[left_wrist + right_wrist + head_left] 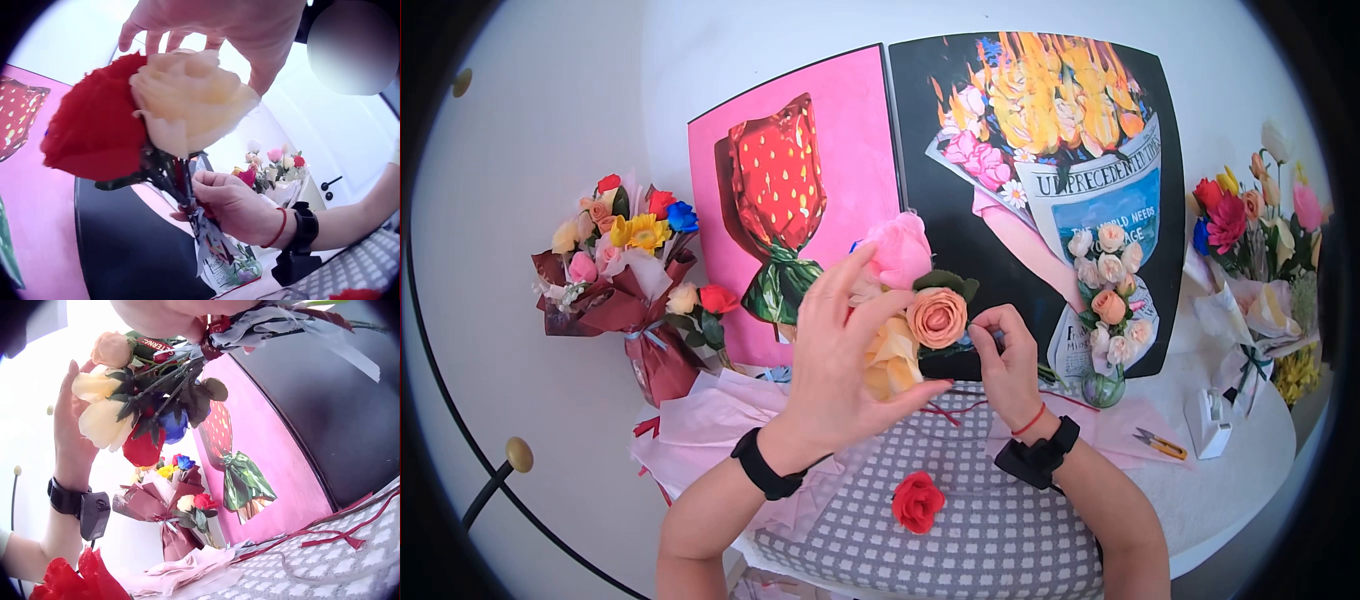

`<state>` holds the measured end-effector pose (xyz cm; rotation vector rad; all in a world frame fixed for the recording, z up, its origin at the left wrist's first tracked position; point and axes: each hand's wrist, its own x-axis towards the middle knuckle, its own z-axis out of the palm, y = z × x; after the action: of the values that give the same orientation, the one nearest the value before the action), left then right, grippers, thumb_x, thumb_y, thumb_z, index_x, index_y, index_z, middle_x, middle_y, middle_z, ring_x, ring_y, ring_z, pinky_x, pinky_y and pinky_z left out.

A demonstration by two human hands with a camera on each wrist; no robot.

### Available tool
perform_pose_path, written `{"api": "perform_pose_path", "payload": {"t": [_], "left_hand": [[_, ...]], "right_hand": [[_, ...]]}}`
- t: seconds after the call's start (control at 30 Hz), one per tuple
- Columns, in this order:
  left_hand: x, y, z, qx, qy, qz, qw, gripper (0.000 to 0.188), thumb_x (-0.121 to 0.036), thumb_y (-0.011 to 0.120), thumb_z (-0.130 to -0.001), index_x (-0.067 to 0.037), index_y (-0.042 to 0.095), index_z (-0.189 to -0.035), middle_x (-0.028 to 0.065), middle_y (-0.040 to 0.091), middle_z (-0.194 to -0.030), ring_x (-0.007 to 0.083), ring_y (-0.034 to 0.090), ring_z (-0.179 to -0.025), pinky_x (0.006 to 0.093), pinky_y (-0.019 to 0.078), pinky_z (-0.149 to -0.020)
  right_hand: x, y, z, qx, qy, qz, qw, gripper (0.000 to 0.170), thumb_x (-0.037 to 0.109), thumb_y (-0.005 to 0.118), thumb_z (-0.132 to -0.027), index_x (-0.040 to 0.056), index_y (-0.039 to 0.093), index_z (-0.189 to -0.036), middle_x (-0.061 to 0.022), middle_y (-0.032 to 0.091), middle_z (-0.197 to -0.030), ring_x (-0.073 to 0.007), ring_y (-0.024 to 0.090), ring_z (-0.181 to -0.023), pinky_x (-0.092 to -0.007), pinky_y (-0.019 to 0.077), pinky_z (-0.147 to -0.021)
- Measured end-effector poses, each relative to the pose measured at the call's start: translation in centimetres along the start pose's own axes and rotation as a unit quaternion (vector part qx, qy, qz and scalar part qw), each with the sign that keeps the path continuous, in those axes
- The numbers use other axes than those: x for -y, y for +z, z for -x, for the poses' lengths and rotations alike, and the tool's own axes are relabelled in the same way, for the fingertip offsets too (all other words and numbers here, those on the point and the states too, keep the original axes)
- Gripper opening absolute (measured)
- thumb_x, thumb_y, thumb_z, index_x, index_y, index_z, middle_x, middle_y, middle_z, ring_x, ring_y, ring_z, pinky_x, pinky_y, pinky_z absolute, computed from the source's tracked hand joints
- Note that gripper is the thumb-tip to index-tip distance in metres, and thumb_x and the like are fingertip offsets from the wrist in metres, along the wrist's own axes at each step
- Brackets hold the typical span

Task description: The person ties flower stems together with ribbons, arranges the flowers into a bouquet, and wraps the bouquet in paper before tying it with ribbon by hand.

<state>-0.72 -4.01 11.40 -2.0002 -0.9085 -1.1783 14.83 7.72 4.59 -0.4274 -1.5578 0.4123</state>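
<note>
A bouquet of artificial flowers is held up in the air, with a pink rose (898, 250), a peach rose (937, 317) and a cream rose (187, 103). Beneath its heads, my right hand (234, 203) pinches the bundled stems (187, 199), where a ribbon is tied. My left hand (830, 350) is spread around the flower heads with fingers extended; contact is unclear. In the right wrist view, a blue flower (174, 425) and a red flower (144, 449) hang among the heads. A loose red rose (918, 502) lies on the checked cloth (1000, 520).
Pink wrapping paper (720, 420) lies left. Wrapped bouquets (635, 320) (1250, 290) stand at both sides. A small vase (1104, 387), orange-handled scissors (1162, 443) and a white tape dispenser (1208, 422) are right. Two pictures (860, 130) (1040, 235) lean behind.
</note>
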Motion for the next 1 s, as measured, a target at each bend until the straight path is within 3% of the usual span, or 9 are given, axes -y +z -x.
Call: {"api": "perform_pose_path", "payload": {"t": [0.07, 0.27, 0.33, 0.47, 0.67, 0.73, 0.77, 1.0], "left_hand": [[-0.8, 0.3, -0.6, 0.014, -0.014, -0.016, 1.0, 0.068, -0.03, 0.08, -0.052, -0.009, 0.049, -0.108, 0.022, 0.031, -0.13, 0.0352, 0.037, -0.115, 0.0441, 0.0307, -0.093], [-1.2, 1.8, -1.4, -0.017, -0.048, -0.054, 0.997, 0.05, -0.02, 0.079, -0.054, -0.007, 0.054, -0.096, 0.0212, 0.032, -0.13, 0.0337, 0.044, -0.109, 0.0417, 0.0365, -0.088], [-0.7, 2.2, -1.5, -0.01, -0.092, 0.018, 0.996, 0.04, -0.014, 0.077, -0.056, -0.005, 0.056, -0.089, 0.0208, 0.034, -0.128, 0.0327, 0.046, -0.106, 0.0406, 0.0389, -0.086], [-0.2, 2.2, -1.6, -0.017, -0.08, 0.053, 0.995, 0.036, -0.012, 0.075, -0.056, -0.005, 0.056, -0.086, 0.0207, 0.037, -0.126, 0.0313, 0.049, -0.102, 0.0387, 0.0405, -0.083], [-0.8, 1.6, -1.9, -0.018, -0.034, -0.112, 0.993, 0.034, -0.01, 0.073, -0.057, -0.006, 0.056, -0.087, 0.022, 0.039, -0.124, 0.0329, 0.049, -0.104, 0.0382, 0.0406, -0.084], [-0.6, 1.8, -1.8, -0.023, -0.068, -0.048, 0.996, 0.036, -0.012, 0.071, -0.057, -0.008, 0.054, -0.088, 0.0203, 0.037, -0.125, 0.0391, 0.045, -0.106, 0.0463, 0.0349, -0.091], [-0.5, 1.9, -1.8, -0.023, -0.068, -0.048, 0.996, 0.036, -0.012, 0.071, -0.057, -0.008, 0.054, -0.088, 0.0203, 0.037, -0.125, 0.0391, 0.045, -0.106, 0.0463, 0.0349, -0.091], [0.2, 2.0, -2.1, -0.054, -0.074, 0.02, 0.996, 0.033, -0.007, 0.068, -0.055, -0.003, 0.052, -0.084, 0.0178, 0.045, -0.119, 0.035, 0.051, -0.098, 0.0381, 0.0427, -0.082]], "right_hand": [[-0.1, 0.2, 0.2, -0.012, -0.008, -0.01, 1.0, 0.004, 0.001, 0.053, -0.079, -0.0014, 0.049, -0.078, -0.0096, 0.049, -0.076, -0.019, 0.051, -0.065, -0.0279, 0.0416, -0.06], [-0.3, 0.2, 0.3, -0.036, -0.036, -0.01, 0.999, 0.005, 0.0, 0.054, -0.079, -0.0016, 0.049, -0.078, -0.0091, 0.048, -0.077, -0.0177, 0.051, -0.065, -0.0267, 0.0416, -0.059], [-0.3, 0.2, 0.3, -0.032, -0.033, -0.01, 0.999, 0.005, 0.0, 0.054, -0.079, -0.0017, 0.049, -0.078, -0.0089, 0.048, -0.077, -0.0172, 0.05, -0.065, -0.0264, 0.0416, -0.059], [-0.7, 0.3, 0.4, -0.026, -0.012, -0.043, 0.999, 0.005, 0.0, 0.054, -0.078, -0.0018, 0.049, -0.077, -0.0083, 0.048, -0.076, -0.016, 0.05, -0.065, -0.0258, 0.0415, -0.059], [-0.4, 0.5, 0.5, -0.048, -0.026, -0.041, 0.998, 0.006, 0.0, 0.054, -0.079, -0.002, 0.049, -0.077, -0.0084, 0.048, -0.077, -0.016, 0.05, -0.065, -0.0259, 0.0419, -0.06], [-0.5, 0.6, 0.5, -0.051, -0.027, -0.043, 0.997, 0.006, 0.0, 0.054, -0.079, -0.0021, 0.049, -0.077, -0.0085, 0.048, -0.077, -0.0161, 0.05, -0.065, -0.0259, 0.0419, -0.06], [-0.5, 0.6, 0.4, -0.055, -0.029, -0.044, 0.997, 0.006, 0.0, 0.054, -0.078, -0.0021, 0.049, -0.077, -0.0086, 0.048, -0.077, -0.0161, 0.05, -0.066, -0.0259, 0.042, -0.06], [-0.4, 0.4, 0.4, -0.037, -0.038, -0.015, 0.999, 0.006, 0.002, 0.053, -0.08, -0.0018, 0.049, -0.08, -0.0087, 0.047, -0.077, -0.0179, 0.051, -0.066, -0.0273, 0.0425, -0.062]]}}
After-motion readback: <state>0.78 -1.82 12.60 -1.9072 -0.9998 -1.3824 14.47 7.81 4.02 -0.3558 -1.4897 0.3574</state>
